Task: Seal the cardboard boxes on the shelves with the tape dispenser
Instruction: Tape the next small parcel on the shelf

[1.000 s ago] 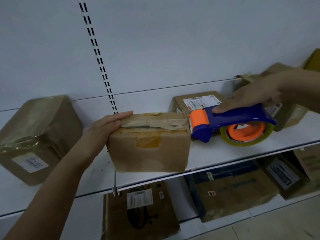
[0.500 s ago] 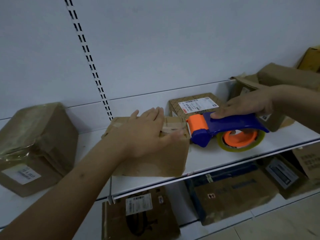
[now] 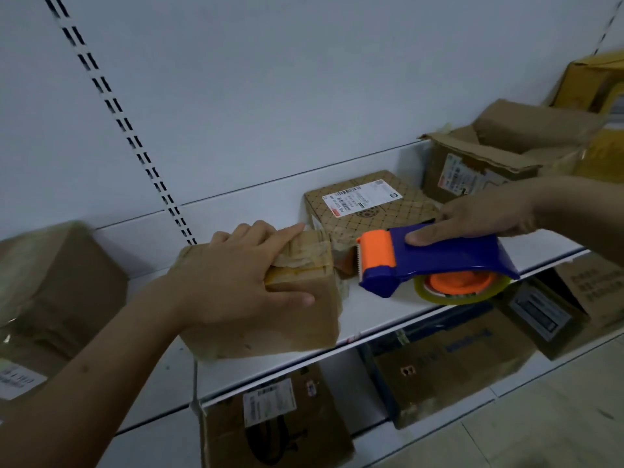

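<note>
A: From the head view, what is the left hand doing?

B: It lies over the top of the small cardboard box at the shelf's front edge. The fingers reach across the wrinkled tape strip on the lid, and the thumb comes down the front face, so the hand clasps the box's upper corner.

A: And the right hand?

B: It grips the blue tape dispenser from above, fingers curled round the handle and one finger laid flat along the top. The orange cutter head faces the box's right end, just beside it, with a narrow gap between. The tape roll sits under the handle, low over the shelf.

A: What differs from half a second ago?

B: Little. The left hand is wrapped further round the box top, thumb lower on the front. The dispenser has drawn slightly away from the box end, where before its cutter sat against it.

A: What else is around?

B: A patterned labelled box stands behind the dispenser, an open-flapped box further right, and a large box at the left. More boxes sit on the lower shelf.
</note>
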Tool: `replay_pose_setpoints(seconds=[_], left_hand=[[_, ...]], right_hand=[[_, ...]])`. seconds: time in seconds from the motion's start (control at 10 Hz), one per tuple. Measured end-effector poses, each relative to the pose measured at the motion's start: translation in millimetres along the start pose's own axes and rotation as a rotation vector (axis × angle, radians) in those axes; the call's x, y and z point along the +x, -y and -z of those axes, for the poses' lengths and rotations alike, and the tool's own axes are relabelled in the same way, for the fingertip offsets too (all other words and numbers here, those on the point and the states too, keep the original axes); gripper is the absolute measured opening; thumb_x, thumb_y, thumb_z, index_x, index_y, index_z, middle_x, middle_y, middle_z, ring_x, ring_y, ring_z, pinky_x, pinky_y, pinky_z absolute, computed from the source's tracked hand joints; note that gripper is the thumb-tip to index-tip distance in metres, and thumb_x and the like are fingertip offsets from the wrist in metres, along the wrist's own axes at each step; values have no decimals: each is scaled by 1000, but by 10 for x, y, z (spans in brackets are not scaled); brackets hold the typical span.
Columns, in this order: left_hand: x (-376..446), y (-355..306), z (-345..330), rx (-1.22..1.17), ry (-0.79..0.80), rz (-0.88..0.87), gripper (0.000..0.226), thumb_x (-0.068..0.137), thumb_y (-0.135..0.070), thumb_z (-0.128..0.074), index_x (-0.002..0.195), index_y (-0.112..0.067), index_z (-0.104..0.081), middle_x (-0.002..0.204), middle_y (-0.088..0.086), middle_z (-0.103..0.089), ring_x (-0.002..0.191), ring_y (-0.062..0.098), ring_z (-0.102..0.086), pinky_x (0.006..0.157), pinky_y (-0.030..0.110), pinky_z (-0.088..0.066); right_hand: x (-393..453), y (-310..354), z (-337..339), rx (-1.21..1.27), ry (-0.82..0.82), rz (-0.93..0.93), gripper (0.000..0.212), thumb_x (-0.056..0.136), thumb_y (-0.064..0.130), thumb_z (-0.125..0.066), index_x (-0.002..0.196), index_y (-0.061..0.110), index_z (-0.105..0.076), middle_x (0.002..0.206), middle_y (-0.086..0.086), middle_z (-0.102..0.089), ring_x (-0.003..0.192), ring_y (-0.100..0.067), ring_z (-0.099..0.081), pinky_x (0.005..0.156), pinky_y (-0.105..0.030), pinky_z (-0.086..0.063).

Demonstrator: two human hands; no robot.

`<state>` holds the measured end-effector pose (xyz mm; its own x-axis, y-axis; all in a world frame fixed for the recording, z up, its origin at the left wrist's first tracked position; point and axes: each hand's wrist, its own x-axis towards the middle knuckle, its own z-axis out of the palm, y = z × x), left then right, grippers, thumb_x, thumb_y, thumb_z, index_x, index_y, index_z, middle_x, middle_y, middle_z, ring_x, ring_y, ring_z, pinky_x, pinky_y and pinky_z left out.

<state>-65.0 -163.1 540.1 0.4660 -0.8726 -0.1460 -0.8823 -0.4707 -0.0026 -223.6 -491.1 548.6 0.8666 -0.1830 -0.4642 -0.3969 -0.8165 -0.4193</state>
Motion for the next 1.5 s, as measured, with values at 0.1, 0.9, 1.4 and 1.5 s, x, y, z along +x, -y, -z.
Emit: replay_pose_setpoints(seconds=[0.1,0.9,1.4,1.5], left_hand=[[1,-38,49,-12,26,-3,105,60,-100,-18,151,-51,4,139,-17,-29,115,4,-29,99,37,-30],[-175,-53,28,56,-68,-147,63,97,-64,-25,142,-67,19,166,-2,-4,152,24,-10,120,59,-11],[382,-247,228,-12,19,-302,32,80,-61,-56,108,-47,-52,129,-12,-26,100,0,-41,93,34,-41],[361,-214,231,-107,88,-341,40,69,-66,-44,98,-42,-57,146,-27,-26,118,-10,-36,105,38,-36]], right_hand=[[-135,591,-61,-148,-33,-269,73,50,92,-62,81,26,-68,69,1,-71,74,-22,-70,77,-42,-58],[-175,746,-206,-265,-293,-170,72,58,85,-34,78,19,-57,74,-1,-62,67,-13,-59,57,-24,-41],[-317,168,-945,348,-974,92,64,76,76,-47,73,15,-66,61,1,-66,54,-10,-62,53,-35,-49],[-338,123,-1007,182,-1122,126,77,75,86,-37,76,15,-65,59,2,-63,53,-13,-60,50,-36,-48]])
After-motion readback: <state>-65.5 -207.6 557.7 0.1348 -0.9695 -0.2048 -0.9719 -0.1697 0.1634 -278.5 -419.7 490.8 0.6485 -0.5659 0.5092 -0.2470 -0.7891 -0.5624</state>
